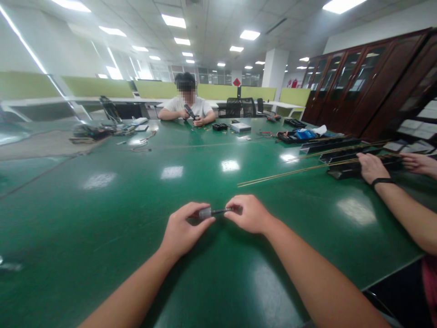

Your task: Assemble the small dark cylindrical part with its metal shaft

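Observation:
Just above the green tabletop, a short grey cylinder with a thin dark rod [205, 212] lies sideways between my two hands. My left hand [186, 228] grips the cylinder end with thumb and fingers. At the other end, the fingertips of my right hand [248, 213] are pinched around the tip of the rod. What kind of tool or part this is, I cannot make out. My fingers hide both of its ends.
On the right, a co-worker's hands [373, 167] work at thin brass-coloured rods [283, 175] lying across black channels [341, 170]. Opposite sits a person [186, 107] holding a power tool [189, 110]. Left lie cables and electronics [92, 130]; a toolbox [293, 136] stands back right.

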